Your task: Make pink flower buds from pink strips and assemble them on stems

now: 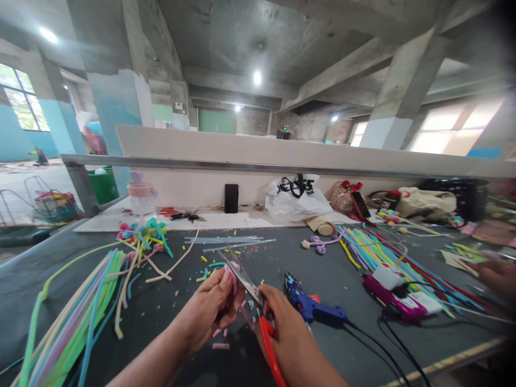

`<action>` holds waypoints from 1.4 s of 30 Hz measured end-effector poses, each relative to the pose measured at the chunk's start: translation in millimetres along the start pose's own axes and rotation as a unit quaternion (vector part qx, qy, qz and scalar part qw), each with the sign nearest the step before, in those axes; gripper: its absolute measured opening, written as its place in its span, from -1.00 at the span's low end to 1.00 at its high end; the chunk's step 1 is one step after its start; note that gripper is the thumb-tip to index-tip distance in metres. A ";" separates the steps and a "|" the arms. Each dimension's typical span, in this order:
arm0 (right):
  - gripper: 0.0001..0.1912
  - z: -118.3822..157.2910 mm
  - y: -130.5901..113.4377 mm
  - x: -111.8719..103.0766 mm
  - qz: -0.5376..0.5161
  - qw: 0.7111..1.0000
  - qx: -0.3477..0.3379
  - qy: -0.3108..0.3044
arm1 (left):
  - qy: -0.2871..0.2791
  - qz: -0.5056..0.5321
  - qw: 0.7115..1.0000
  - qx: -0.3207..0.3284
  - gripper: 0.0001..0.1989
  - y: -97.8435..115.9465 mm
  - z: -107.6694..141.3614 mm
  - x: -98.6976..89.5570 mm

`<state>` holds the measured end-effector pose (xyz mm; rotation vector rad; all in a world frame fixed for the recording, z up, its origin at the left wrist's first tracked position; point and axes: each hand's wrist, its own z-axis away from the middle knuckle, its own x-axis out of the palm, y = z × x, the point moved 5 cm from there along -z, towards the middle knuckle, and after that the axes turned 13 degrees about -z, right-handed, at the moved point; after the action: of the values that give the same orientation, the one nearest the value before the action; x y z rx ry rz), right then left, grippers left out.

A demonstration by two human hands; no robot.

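Observation:
My right hand (284,328) is closed round the red handles of a pair of scissors (246,280), whose blades point away and to the left. The blades lie beside a small pink fuzzy piece (234,271) pinched in the fingers of my left hand (213,303). Whether the blades touch the piece, I cannot make out. Small pink cut bits (220,346) lie on the dark tabletop just below my left hand. To the right of the scissors rests a blue hot glue gun (312,307) with its black cord.
Bundled coloured pipe cleaners lie at the left (94,301) and right (371,247). A purple power strip (393,301) with cables sits at the right. Clear glue sticks (229,241), a phone (231,198), a white bag (296,198) and a bottle (142,199) stand behind. Another person's hand (497,274) is at far right.

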<state>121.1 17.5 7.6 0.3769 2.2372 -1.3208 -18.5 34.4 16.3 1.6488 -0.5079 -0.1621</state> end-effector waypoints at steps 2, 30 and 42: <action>-0.50 -0.1 1.8 0.3 -0.016 1.000 -0.003 -0.002 | -0.002 0.002 1.000 0.000 -0.66 0.3 0.2 -0.3; -0.49 -4.4 -16.5 -22.2 -0.070 0.994 0.005 -0.082 | -0.056 -0.078 0.995 -0.003 -0.64 6.2 -1.1 -6.1; -0.52 -2.1 -11.5 -18.8 -0.056 0.996 0.003 -0.072 | -0.066 -0.095 0.993 0.007 -0.65 6.2 0.4 -5.3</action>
<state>130.7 14.1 27.3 0.1528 2.1611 -1.3662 -24.8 35.9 21.3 1.7059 -0.4509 -0.4112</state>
